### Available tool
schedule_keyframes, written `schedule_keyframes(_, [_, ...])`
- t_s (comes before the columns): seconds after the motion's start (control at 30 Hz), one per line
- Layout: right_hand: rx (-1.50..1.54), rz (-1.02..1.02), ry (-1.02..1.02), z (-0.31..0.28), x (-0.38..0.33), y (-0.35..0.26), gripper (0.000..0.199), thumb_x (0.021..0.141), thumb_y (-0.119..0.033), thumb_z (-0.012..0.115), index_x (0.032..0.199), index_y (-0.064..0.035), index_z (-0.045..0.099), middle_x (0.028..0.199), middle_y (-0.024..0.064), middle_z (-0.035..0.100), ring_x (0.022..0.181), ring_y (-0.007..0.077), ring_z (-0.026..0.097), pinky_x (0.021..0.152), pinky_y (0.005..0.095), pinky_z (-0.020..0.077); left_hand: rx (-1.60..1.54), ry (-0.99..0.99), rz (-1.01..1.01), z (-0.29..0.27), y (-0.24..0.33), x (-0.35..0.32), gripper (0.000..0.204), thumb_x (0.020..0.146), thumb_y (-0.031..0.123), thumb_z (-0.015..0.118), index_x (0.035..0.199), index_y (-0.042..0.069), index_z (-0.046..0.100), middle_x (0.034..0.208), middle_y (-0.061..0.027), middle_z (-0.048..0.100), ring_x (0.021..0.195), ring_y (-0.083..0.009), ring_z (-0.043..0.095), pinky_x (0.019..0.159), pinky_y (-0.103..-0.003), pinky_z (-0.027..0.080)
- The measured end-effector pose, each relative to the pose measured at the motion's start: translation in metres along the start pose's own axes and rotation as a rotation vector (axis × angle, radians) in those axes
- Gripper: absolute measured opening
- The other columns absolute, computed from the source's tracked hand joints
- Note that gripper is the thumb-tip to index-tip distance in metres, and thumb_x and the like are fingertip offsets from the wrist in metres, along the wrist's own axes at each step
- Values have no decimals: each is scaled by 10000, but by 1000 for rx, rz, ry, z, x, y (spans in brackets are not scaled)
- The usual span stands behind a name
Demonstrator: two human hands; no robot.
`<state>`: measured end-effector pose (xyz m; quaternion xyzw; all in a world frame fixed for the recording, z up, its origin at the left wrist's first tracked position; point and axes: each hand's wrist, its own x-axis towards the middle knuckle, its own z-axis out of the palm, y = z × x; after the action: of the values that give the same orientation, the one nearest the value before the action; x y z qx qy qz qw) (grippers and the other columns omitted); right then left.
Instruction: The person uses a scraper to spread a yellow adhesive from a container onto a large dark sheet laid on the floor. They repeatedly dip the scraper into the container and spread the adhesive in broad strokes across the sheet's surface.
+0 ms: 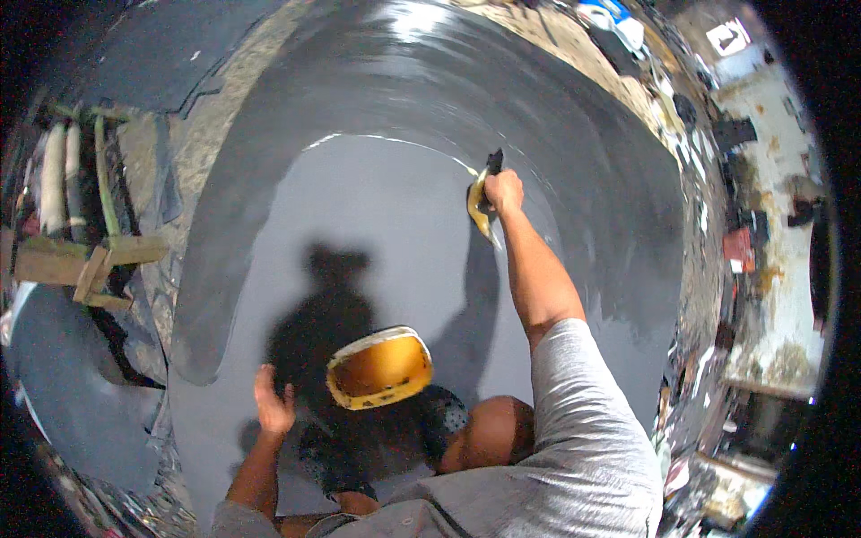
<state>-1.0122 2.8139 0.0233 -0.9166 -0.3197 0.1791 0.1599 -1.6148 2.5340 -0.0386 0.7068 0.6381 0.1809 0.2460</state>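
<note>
My right hand (504, 191) is closed round a spreader (478, 208) with a dark grip and a yellow-crusted, curved edge. That edge rests on a large grey sheet (404, 206), where a pale bead of liquid lines the border between a darker, shiny, wet-looking band (377, 90) and the lighter matte middle. Between my knees and the coated band stands a yellow tub (380, 368) with amber liquid in it and a pale, crusted rim. Left of the tub, my left hand (273, 401) is open and holds nothing, its fingers apart above the sheet.
A wooden rack (85, 260) with rolls stands at the left, beside another dark sheet (81, 394). More dark sheeting (143, 54) lies at the far left. Scraps and clutter (691, 143) run along the right side, before a stained wall (776, 269). My shadow falls across the sheet.
</note>
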Motion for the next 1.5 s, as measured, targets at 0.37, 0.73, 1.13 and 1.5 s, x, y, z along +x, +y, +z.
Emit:
schedule_keyframes(0.37, [-275,-587,-142,124,-116,-274,298,878,-214,564,1017,-20,743,1045,216,718,1000,365,701,870,472,553,366,34,169,6,-16,-4,555,857,271,608,1387,154,490,1437,-96,453,1367,-304,425,1142,-494,327])
schedule_keyframes(0.73, [-532,-1298,-452,180,-280,-294,234,872,-201,561,988,-119,746,1018,116,732,988,323,699,897,467,525,280,15,142,4,-11,-4,574,870,260,618,1409,125,474,1448,-120,449,1391,-317,396,1155,-504,311])
schedule_keyframes(1.13, [-882,-760,-315,-7,-67,35,335,794,-113,645,1091,-235,740,1013,114,718,1047,296,650,988,457,446,346,12,137,6,-11,-6,519,939,268,532,1431,135,430,1493,-108,407,1426,-308,353,1162,-511,295])
schedule_keyframes(1.5, [-423,32,-276,-106,-296,345,416,820,-78,594,1193,-219,713,1018,192,713,986,390,672,874,492,525,367,90,192,10,-8,-6,503,947,262,550,1414,102,449,1479,-110,422,1408,-309,379,1152,-500,307])
